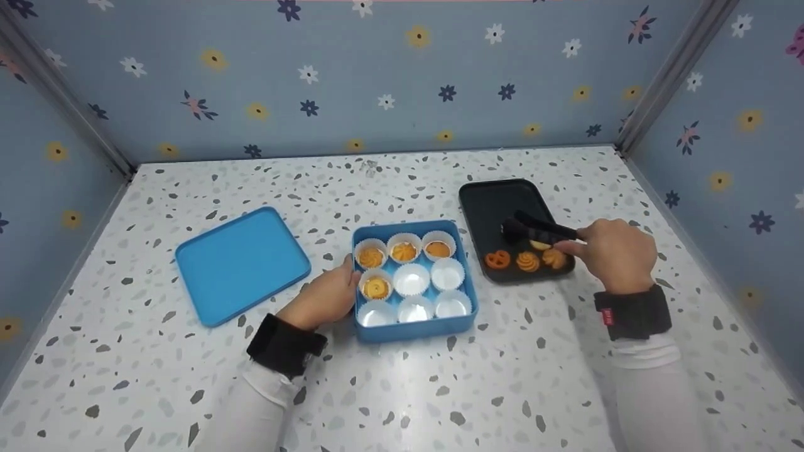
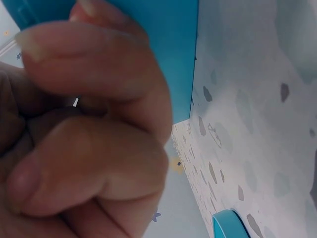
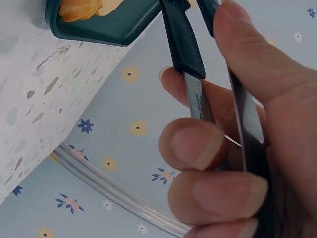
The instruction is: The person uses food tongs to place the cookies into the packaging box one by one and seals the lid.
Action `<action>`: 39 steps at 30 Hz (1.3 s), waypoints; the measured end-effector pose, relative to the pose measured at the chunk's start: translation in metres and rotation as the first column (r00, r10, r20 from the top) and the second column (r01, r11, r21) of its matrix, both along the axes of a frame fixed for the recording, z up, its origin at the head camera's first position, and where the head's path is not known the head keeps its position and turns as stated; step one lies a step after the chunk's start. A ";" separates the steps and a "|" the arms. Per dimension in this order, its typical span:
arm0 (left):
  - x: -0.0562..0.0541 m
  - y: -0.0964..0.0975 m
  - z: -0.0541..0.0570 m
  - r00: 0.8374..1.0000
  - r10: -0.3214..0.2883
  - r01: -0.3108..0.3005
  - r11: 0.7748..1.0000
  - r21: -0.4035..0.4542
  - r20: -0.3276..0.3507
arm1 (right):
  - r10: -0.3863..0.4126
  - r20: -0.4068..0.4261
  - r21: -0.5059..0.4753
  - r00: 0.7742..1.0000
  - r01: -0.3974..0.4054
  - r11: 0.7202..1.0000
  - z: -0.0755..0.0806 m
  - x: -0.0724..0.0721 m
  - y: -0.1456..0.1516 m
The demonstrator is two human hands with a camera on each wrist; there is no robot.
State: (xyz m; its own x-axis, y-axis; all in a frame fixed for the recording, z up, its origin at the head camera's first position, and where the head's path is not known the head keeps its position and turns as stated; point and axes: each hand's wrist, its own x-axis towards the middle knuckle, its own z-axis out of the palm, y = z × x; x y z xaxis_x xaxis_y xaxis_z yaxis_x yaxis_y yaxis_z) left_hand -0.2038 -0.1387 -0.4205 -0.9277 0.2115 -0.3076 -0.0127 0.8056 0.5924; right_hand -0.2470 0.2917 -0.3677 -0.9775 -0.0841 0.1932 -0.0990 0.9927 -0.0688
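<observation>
Speckled tabletop (image 1: 408,395) lies beneath both hands. Blue box (image 1: 414,332) stands right of the left hand (image 1: 326,295), whose curled fingers hold its side wall; the blue lid (image 1: 242,267) lies left of those fingers. Left of the right hand (image 1: 619,254) is a black tray (image 1: 496,201); that hand's fingers grip black tongs (image 1: 553,228). White cups (image 1: 412,279), four filled, sit right of the left fingertips. Cookies (image 1: 527,261) lie by the right fingertips. Filling seems underway; next calls for pinching one. Whether the tongs hold any, I cannot tell.
</observation>
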 end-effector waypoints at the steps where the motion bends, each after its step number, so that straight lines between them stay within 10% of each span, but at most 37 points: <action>1: 0.000 0.000 0.000 1.000 0.000 0.000 1.000 0.003 0.001 | 0.004 -0.009 0.000 1.000 -0.004 1.000 0.000 0.000 0.001; 13: 0.000 -0.001 -0.001 1.000 0.016 -0.016 0.999 0.029 0.019 | 0.033 -0.067 -0.061 0.997 -0.038 0.997 0.025 0.019 -0.014; 21: 0.000 -0.001 -0.001 1.000 -0.001 0.001 1.000 0.022 0.001 | 0.223 -0.241 -0.059 0.945 -0.244 0.968 0.034 0.040 -0.044; 28: 0.000 -0.001 -0.002 1.000 -0.006 0.006 1.000 0.021 -0.003 | 0.353 -0.250 0.009 0.902 -0.362 0.932 0.018 0.048 -0.081; 39: 0.000 -0.002 -0.002 1.000 -0.002 0.002 1.000 0.029 0.001 | 0.418 -0.158 0.148 0.895 -0.397 0.906 -0.004 0.048 -0.114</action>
State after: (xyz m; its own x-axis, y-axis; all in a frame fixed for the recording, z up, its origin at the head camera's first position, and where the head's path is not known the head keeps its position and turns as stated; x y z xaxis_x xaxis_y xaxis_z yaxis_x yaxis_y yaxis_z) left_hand -0.2038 -0.1404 -0.4226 -0.9271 0.2221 -0.3020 -0.0119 0.7878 0.6158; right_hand -0.1994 0.1780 -0.3720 -0.8015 -0.4980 0.3311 -0.4966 0.8627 0.0955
